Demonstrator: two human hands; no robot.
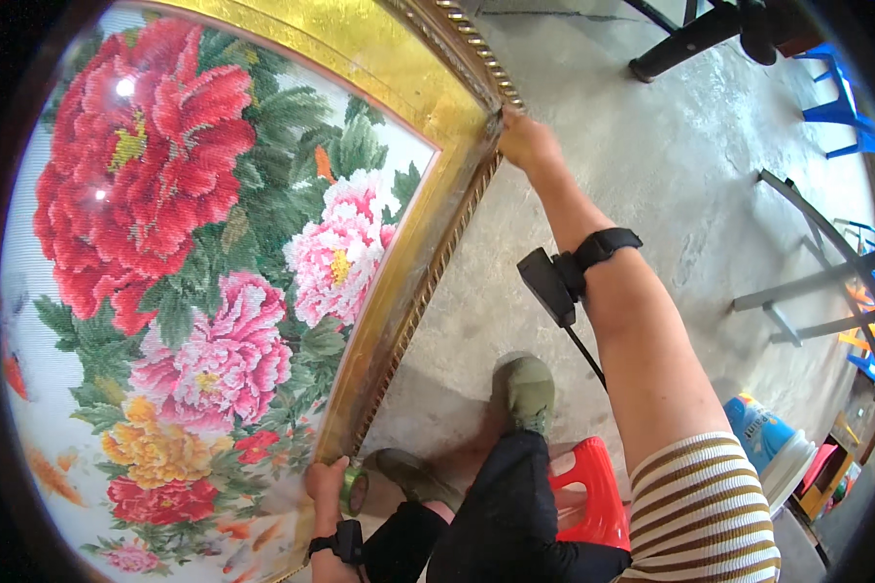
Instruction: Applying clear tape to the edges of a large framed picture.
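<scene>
A large framed picture (214,350) of red, pink and yellow peonies with green leaves and orange fish fills the left side, tilted in front of me. Its wide gold frame (387,267) has a beaded outer edge. At the far right corner of the frame, my right hand (530,141) is closed around the edge. Lower down, my left hand (327,480) is closed on the same side near my knee. Right against the left hand is a green roll (356,492), which looks like tape; whether the fingers hold it too is hidden.
A red plastic stool (593,496) stands beside my leg. At right are a blue and white paint bucket (768,447), a grey metal frame (817,262) and blue stools (846,112). Dark furniture legs (685,44) stand on the concrete floor (642,146) at the back.
</scene>
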